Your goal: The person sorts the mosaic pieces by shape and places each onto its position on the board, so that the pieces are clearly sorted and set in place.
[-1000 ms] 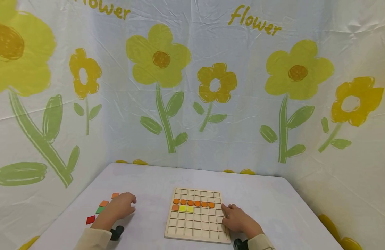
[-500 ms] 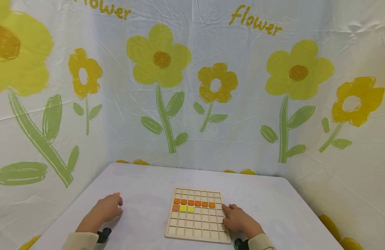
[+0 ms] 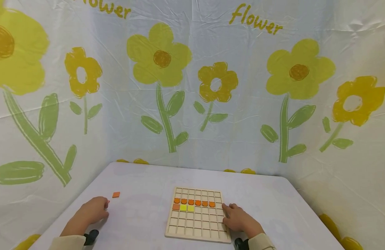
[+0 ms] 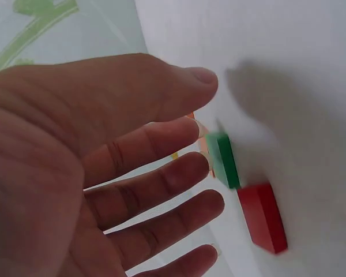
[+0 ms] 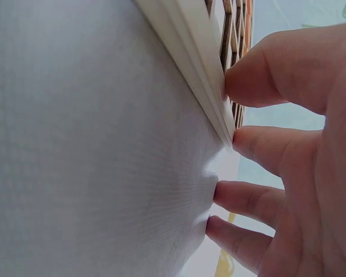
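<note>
Grid board: wooden and flat on the pale surface, its far edge well apart from the surface's back edge.
Orange discs: six in one row, nearer the board's far edge than its near one, starting from the left side.
Next row toward the person: an orange square in the left column, then two yellow squares in the cells beside it.
Right hand: fingers spread, thumb and forefinger touching the board's right edge, two more fingertips down by the surface.
Left hand: well apart from the board, over by the surface's left edge, thumb held away from loosely spread fingers; whether a fingertip touches a tile, I can't tell.
Tiles by that hand: a green tile just off the fingertips, with a red tile at its corner; a loose orange tile lies a little beyond the hand.
Room to move: a broad stretch of surface runs between the left hand and the board's left edge; more lies between the right hand and the surface's right edge.
Cloth: printed with yellow flowers, hanging behind the surface and along both sides.
</note>
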Available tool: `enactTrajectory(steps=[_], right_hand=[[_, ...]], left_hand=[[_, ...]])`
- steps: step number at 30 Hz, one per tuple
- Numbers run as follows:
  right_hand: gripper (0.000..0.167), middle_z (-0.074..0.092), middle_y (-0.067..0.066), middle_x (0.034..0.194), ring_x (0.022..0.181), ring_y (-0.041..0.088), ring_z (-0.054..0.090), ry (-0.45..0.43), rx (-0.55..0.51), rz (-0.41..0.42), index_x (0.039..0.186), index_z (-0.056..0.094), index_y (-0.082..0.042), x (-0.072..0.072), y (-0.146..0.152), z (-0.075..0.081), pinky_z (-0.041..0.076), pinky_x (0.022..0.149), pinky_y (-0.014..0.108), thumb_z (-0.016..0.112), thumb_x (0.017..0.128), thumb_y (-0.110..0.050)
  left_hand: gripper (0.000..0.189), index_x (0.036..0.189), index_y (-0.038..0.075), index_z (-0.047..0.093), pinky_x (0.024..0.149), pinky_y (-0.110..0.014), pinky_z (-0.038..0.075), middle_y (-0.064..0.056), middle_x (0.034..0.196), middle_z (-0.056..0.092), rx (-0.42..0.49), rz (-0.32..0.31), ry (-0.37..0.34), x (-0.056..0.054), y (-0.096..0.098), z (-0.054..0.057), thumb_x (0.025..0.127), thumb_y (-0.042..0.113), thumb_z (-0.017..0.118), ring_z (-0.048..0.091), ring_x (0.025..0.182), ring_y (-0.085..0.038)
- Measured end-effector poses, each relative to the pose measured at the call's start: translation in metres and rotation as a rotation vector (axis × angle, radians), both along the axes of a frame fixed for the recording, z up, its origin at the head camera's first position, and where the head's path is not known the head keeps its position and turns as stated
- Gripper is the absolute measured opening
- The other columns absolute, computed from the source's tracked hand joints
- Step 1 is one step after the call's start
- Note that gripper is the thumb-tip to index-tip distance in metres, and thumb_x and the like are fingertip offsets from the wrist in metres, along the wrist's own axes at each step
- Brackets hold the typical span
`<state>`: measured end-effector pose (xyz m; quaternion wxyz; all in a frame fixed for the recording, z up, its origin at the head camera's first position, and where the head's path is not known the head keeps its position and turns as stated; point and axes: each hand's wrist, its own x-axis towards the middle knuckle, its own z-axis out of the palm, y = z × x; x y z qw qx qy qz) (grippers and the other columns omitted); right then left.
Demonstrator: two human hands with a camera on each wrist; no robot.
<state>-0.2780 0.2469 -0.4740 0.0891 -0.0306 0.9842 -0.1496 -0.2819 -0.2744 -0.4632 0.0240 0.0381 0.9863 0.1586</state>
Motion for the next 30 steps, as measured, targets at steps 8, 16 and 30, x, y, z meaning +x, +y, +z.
enactTrajectory(steps=[8, 16, 30], right_hand=[[0.059, 0.042, 0.023, 0.144, 0.132, 0.046, 0.041, 0.002, 0.0, -0.002, 0.142, 0.048, -0.009, 0.002, -0.001, 0.002, 0.034, 0.104, 0.063, 0.057, 0.086, -0.027], [0.059, 0.042, 0.024, 0.144, 0.131, 0.047, 0.041, 0.0, -0.014, 0.01, 0.142, 0.048, -0.009, 0.005, -0.003, 0.005, 0.035, 0.103, 0.064, 0.058, 0.087, -0.027], [0.059, 0.042, 0.023, 0.144, 0.132, 0.045, 0.041, 0.009, -0.011, 0.004, 0.142, 0.048, -0.009, 0.003, -0.001, 0.002, 0.035, 0.103, 0.063, 0.057, 0.086, -0.027]], left_hand=[[0.019, 0.081, 0.006, 0.053, 0.062, -0.035, 0.04, -0.003, 0.075, 0.051, 0.01, 0.016, -0.024, 0.003, -0.011, 0.0, 0.077, 0.014, 0.07, 0.047, 0.071, -0.018], [0.019, 0.086, 0.002, 0.056, 0.065, -0.037, 0.044, -0.003, 0.078, 0.055, 0.03, 0.024, -0.073, 0.008, -0.02, -0.002, 0.077, 0.011, 0.071, 0.049, 0.072, -0.019], [0.016, 0.081, 0.003, 0.053, 0.061, -0.034, 0.042, -0.003, 0.073, 0.053, 0.021, 0.042, -0.054, 0.013, -0.025, -0.005, 0.075, 0.006, 0.068, 0.049, 0.069, -0.019]])
